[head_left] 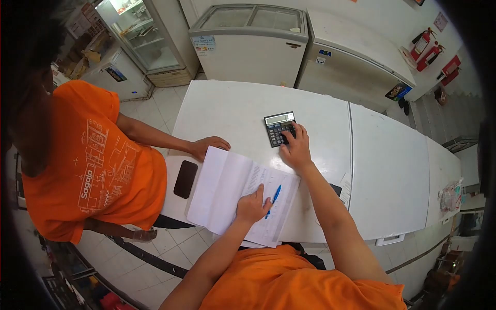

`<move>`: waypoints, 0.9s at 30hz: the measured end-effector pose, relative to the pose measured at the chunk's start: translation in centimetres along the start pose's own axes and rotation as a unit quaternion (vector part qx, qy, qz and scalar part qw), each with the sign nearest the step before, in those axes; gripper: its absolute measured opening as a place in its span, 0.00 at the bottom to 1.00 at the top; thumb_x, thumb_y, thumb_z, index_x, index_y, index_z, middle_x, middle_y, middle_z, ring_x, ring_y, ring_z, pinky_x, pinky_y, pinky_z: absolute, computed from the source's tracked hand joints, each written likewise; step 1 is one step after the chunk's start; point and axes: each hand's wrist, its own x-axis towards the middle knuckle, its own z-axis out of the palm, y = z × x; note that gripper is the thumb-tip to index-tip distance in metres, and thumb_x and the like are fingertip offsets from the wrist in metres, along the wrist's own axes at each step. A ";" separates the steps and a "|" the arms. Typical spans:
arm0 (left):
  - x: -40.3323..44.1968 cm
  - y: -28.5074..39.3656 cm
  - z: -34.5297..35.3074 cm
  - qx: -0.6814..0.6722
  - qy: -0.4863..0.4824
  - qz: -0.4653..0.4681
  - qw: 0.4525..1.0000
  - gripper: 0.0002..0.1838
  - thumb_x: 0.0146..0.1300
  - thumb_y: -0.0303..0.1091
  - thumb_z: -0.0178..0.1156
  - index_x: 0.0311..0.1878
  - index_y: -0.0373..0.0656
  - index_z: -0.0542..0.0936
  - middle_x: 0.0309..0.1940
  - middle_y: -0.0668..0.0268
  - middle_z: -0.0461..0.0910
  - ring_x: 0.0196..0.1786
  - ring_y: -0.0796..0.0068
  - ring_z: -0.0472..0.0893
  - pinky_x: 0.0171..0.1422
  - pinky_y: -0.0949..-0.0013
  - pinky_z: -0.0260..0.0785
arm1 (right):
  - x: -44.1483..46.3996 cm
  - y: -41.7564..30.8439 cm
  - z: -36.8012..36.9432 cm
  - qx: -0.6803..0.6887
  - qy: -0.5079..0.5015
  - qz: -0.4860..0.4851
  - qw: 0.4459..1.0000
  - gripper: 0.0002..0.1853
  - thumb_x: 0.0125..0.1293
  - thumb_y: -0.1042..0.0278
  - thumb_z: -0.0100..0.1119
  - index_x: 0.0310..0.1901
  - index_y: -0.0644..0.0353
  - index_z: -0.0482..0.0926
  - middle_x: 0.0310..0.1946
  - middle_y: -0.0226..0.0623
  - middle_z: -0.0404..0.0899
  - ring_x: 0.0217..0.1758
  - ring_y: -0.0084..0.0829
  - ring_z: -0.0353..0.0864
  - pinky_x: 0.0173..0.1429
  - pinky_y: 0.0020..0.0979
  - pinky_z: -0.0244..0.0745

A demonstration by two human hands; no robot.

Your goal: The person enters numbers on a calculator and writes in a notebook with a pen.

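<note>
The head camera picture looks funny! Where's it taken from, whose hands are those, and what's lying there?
There's no robot, just a person wearing a camera on their head, looking forward and down. That person's right hand touches the calculator. Their left hand points at a page of the open book. The blue pen is right by it, but I can't tell if it's held. A dark phone lies beside the book on the white surface. Another person's hand rests at the book's edge.
</note>
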 end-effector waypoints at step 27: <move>0.0 0.1 -0.2 -0.001 -0.001 -0.006 1.000 0.30 0.62 0.45 0.68 0.61 0.32 0.81 0.25 0.54 0.85 0.23 0.54 0.84 0.29 0.56 0.78 | -0.3 -0.8 -1.0 -0.091 -0.042 -0.042 0.994 0.27 0.59 0.49 0.69 0.58 0.53 0.81 0.74 0.41 0.66 0.83 0.51 0.52 0.77 0.63 0.44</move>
